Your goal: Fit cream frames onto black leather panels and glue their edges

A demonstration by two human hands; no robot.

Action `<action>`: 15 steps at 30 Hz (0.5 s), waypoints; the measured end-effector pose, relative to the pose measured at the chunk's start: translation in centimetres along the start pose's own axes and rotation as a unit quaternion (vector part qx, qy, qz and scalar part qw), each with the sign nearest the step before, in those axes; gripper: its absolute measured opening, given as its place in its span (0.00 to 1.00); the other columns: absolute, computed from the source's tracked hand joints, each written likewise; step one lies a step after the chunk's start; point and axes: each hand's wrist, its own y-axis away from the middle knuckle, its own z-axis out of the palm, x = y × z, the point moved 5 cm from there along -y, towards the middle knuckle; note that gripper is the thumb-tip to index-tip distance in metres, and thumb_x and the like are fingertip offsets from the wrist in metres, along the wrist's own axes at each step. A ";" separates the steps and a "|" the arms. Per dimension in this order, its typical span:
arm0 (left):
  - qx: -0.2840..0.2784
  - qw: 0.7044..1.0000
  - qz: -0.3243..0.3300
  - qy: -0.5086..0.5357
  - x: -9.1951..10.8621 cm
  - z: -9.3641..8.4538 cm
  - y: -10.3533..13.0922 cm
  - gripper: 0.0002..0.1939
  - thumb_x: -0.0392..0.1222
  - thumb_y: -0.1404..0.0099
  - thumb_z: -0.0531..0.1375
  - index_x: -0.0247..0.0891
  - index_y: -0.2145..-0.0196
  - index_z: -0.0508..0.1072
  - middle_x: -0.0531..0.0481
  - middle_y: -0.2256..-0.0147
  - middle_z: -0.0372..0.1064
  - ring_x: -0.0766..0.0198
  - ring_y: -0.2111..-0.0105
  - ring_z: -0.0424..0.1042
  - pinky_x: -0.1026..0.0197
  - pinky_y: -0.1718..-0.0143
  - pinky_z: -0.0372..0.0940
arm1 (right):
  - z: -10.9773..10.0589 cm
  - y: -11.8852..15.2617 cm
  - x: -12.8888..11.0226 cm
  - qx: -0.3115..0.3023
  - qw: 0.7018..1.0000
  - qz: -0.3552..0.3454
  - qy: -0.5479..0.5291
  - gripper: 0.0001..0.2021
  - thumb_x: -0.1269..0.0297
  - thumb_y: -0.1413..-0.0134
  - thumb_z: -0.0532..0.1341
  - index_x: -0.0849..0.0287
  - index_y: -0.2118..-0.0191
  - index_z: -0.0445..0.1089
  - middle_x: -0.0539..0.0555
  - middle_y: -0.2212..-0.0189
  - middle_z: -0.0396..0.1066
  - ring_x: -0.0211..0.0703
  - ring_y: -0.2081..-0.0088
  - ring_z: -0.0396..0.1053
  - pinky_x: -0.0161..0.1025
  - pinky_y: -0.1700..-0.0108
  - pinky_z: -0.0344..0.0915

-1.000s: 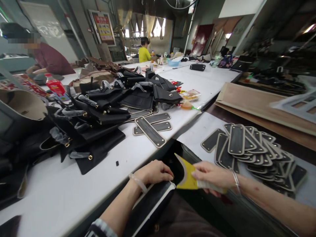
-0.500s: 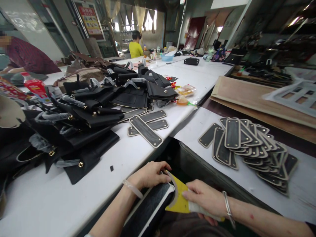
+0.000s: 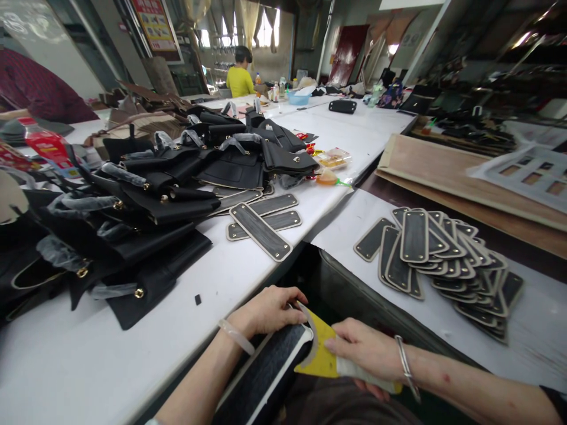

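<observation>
Low at the table edge, my left hand [image 3: 273, 310] is closed on the far end of a long black piece [image 3: 266, 369] with white edges. My right hand [image 3: 363, 348] grips the pale handle of a yellow tool [image 3: 324, 351], whose curved grey edge lies against the end of the black piece. Part of the black piece is hidden under my left forearm. Black bags [image 3: 155, 206] with wrapped handles are heaped on the white table [image 3: 146, 360]. Beside them lie several black oblong panels [image 3: 260, 231] with pale rims and small studs.
More rimmed panels [image 3: 447, 254] are piled on the right table [image 3: 522, 378]. Behind them lie brown boards [image 3: 452, 177] and a white plastic crate [image 3: 531, 171]. A red bottle [image 3: 46, 144] stands at left. One person [image 3: 44, 88] leans in at left; another in yellow [image 3: 240, 79] is farther back.
The view has shifted slightly, and the person at the left is now nearer the frame edge. Both hands keep their holds, with the tool at the same end of the black piece.
</observation>
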 end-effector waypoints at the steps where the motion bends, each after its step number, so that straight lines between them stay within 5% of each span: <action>1: -0.002 1.000 0.001 -0.002 0.0 0.0 0.0 0.19 0.48 0.40 0.61 0.43 0.51 0.74 0.52 0.61 0.77 0.61 0.61 0.74 0.64 0.60 0.66 | 0.0 -0.1 0.1 -0.001 1.000 0.002 -0.001 0.10 0.61 0.36 0.48 0.58 0.63 0.62 0.45 0.88 0.63 0.32 0.93 0.56 0.24 0.91 0.53; 15: -0.018 0.999 0.037 -0.021 0.1 -0.2 -0.4 0.16 0.49 0.38 0.59 0.43 0.54 0.76 0.52 0.62 0.78 0.60 0.61 0.75 0.65 0.61 0.65 | 1.2 -0.3 0.2 0.002 0.999 0.013 -0.045 0.10 0.61 0.35 0.47 0.59 0.64 0.61 0.46 0.89 0.63 0.33 0.92 0.56 0.25 0.90 0.52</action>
